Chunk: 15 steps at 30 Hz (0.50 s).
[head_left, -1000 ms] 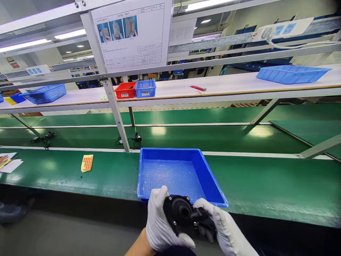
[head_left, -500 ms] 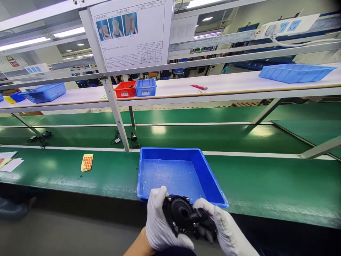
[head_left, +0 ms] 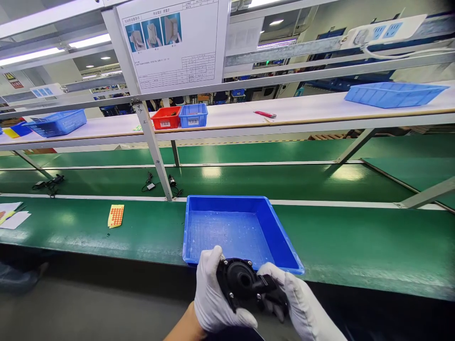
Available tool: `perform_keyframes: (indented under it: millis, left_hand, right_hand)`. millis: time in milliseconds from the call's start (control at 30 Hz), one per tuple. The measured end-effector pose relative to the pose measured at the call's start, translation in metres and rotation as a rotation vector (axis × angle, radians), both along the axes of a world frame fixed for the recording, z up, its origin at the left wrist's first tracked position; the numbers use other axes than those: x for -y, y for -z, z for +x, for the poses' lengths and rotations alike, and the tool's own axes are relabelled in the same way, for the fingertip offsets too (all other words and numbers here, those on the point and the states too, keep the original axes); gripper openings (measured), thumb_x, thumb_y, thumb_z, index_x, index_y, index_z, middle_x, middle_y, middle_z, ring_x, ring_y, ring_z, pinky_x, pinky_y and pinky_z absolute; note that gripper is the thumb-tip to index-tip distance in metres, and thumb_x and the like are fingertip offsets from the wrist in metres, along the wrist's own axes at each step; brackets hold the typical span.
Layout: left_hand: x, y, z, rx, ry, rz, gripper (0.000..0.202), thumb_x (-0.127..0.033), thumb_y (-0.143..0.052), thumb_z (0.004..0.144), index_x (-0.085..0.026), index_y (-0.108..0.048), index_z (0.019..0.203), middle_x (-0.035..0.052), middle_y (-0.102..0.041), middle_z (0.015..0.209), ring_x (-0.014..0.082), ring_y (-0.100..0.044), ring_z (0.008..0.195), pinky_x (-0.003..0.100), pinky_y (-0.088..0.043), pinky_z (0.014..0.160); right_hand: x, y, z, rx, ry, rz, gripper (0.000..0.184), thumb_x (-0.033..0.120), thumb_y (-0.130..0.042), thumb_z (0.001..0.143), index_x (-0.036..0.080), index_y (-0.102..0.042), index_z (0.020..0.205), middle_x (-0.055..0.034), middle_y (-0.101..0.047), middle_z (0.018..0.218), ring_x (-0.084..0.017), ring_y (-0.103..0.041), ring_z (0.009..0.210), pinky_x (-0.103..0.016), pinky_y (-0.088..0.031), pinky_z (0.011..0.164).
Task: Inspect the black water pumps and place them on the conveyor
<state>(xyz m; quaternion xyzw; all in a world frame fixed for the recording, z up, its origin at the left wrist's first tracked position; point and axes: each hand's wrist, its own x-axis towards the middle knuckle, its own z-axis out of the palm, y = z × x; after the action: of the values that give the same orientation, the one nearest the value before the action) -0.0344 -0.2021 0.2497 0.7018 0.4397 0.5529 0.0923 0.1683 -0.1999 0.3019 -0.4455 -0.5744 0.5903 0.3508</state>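
Both my hands wear white gloves and together hold a round black plastic part [head_left: 245, 284] with a central socket and small screws round its rim. My left hand [head_left: 213, 293] wraps the part's left side, fingers curled under it. My right hand [head_left: 295, 303] grips its right side, where a black fitting sticks out. The part hangs just in front of the near edge of a blue plastic tray [head_left: 284, 241], which has nothing in it and stands on the green bench.
A yellow sheet of orange dot stickers [head_left: 115, 216] lies left of the tray, papers [head_left: 12, 217] further left. Black cables [head_left: 156, 184] lie on the belt behind. The shelf above carries red [head_left: 165, 118] and blue [head_left: 193, 115] bins, blue trays and a red pen [head_left: 265, 114].
The black part has turned slightly in my hands and risen a little. The view has shifted slightly; the small devices on the belt behind have drifted left.
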Motion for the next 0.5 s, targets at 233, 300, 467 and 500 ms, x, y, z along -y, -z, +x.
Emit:
perform_keyframes:
  millis: [233, 300, 467, 500]
  left_hand:
    - [0.003, 0.004, -0.002, -0.033, -0.02, -0.041, 0.129, -0.099, -0.053, 0.063, -0.024, -0.019, 0.162, 0.0087, -0.058, 0.11, 0.0252, -0.063, 0.088, 0.044, -0.056, 0.081]
    - [0.002, 0.005, -0.002, -0.012, -0.008, -0.032, 0.127, -0.099, -0.052, 0.064, -0.024, -0.02, 0.161, 0.0079, -0.058, 0.108, 0.0239, -0.062, 0.086, 0.042, -0.055, 0.079]
    - [0.0, 0.009, 0.0, 0.048, 0.017, -0.058, 0.129, -0.101, -0.05, 0.061, -0.024, -0.02, 0.16, 0.0061, -0.055, 0.103, 0.0224, -0.059, 0.081, 0.041, -0.054, 0.074]
    - [-0.001, 0.009, 0.0, 0.051, 0.018, -0.064, 0.13, -0.101, -0.051, 0.06, -0.024, -0.02, 0.16, 0.0058, -0.054, 0.102, 0.0224, -0.059, 0.081, 0.041, -0.054, 0.074]
  right_hand:
    - [-0.002, 0.001, -0.001, -0.093, -0.072, -0.104, 0.065, 0.078, -0.023, 0.099, 0.023, -0.053, 0.083, 0.0042, -0.041, 0.07, -0.012, -0.034, 0.059, -0.024, -0.037, 0.056]
    - [-0.003, 0.001, -0.002, -0.095, -0.075, -0.091, 0.065, 0.078, -0.024, 0.099, 0.022, -0.053, 0.082, 0.0044, -0.041, 0.069, -0.012, -0.033, 0.059, -0.024, -0.035, 0.055]
    - [-0.001, -0.016, -0.01, -0.106, 0.0, -0.161, 0.067, 0.082, -0.029, 0.096, 0.022, -0.05, 0.077, 0.0043, -0.042, 0.066, -0.012, -0.035, 0.057, -0.026, -0.037, 0.057]
    - [0.0, -0.021, -0.012, -0.099, 0.022, -0.176, 0.067, 0.083, -0.029, 0.095, 0.022, -0.05, 0.076, 0.004, -0.043, 0.066, -0.013, -0.036, 0.057, -0.027, -0.038, 0.058]
